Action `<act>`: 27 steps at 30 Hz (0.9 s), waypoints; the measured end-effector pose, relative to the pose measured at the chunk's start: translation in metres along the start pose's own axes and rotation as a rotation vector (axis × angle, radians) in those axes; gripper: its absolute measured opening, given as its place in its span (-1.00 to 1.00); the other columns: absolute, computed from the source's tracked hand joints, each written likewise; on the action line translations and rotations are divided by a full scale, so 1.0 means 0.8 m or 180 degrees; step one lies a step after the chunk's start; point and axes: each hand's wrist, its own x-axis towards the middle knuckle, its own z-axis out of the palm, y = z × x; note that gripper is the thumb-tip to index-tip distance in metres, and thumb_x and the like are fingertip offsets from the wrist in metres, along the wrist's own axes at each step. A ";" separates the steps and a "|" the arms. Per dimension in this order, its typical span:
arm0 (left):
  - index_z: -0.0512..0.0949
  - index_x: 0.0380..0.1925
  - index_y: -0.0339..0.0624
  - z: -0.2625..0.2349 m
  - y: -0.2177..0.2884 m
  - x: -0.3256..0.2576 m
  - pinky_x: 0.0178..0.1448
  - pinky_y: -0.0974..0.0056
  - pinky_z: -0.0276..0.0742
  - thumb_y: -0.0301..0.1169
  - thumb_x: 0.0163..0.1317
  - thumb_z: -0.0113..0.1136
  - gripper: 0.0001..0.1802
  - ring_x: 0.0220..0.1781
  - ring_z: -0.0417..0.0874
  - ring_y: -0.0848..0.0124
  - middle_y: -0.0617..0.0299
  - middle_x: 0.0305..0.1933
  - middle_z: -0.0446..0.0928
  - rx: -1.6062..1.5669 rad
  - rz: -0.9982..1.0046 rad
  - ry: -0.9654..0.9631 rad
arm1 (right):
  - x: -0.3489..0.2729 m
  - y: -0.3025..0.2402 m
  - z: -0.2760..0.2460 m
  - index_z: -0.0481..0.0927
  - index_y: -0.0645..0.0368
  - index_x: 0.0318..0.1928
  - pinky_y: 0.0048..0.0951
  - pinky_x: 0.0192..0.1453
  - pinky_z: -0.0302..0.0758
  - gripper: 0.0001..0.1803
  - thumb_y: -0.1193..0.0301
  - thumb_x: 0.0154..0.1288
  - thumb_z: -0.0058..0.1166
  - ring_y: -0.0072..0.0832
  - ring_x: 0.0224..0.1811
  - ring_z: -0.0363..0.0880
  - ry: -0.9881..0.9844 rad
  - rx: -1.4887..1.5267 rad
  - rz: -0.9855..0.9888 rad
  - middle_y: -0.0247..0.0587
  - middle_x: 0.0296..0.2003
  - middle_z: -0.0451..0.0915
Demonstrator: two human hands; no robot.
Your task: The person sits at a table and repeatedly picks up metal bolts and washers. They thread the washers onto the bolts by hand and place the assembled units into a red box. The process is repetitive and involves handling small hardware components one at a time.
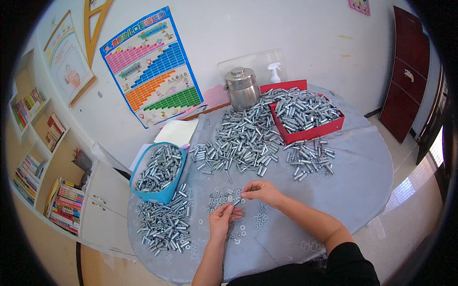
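Note:
Over the middle of the grey-covered table (pixel 291 217), my two hands meet at a thin metal bolt (pixel 236 202). My left hand (pixel 222 219) pinches its lower end between thumb and fingers. At its upper end the fingers of my right hand (pixel 262 191) are pinched together; whatever they hold is too small to make out. Loose washers and nuts (pixel 219 194) lie scattered just beyond and around my hands. A smaller group of nuts (pixel 260 217) sits right of my left hand. Beyond them spreads a large heap of silver metal sleeves or bolts (pixel 238 140).
A blue basket (pixel 164 197) full of metal parts stands at the left, with another pile (pixel 164 226) before it. At the back right a red box (pixel 315 133) brims with parts; a smaller pile (pixel 309 159) lies before it. Behind stand a steel canister (pixel 242 90) and a white spray bottle (pixel 274 74).

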 end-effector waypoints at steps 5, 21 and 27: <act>0.44 -0.17 -0.41 -0.005 0.002 -0.002 -0.28 0.30 0.60 -0.46 0.25 -0.03 -0.77 -0.36 0.63 0.25 -0.07 -0.32 0.56 -0.0128 -0.0096 0.0044 | 0.009 0.009 0.012 0.59 0.18 -0.30 -0.61 -0.23 0.38 -0.83 0.41 0.08 0.19 -0.67 -0.34 0.46 0.0105 -0.0100 0.0124 -0.40 -0.39 0.57; 0.46 -0.28 -0.37 -0.027 -0.001 0.008 -0.33 0.31 0.62 -0.40 0.25 0.00 -0.79 -0.39 0.62 0.30 -0.02 -0.36 0.56 -0.0681 -0.0154 0.0209 | 0.007 0.027 0.013 0.60 0.12 -0.33 -0.30 -0.20 0.40 -0.79 0.29 0.05 0.11 -0.26 -0.28 0.48 0.0413 -0.3398 -0.1877 -0.23 -0.39 0.54; 0.45 -0.27 -0.38 -0.025 -0.001 0.008 -0.33 0.32 0.62 -0.42 0.25 0.00 -0.80 -0.39 0.62 0.30 -0.03 -0.35 0.56 -0.0671 -0.0199 0.0232 | 0.005 0.038 0.007 0.60 0.06 -0.39 -0.28 -0.22 0.33 -0.80 0.26 -0.04 0.14 -0.31 -0.30 0.45 0.0224 -0.4126 -0.1887 -0.28 -0.44 0.50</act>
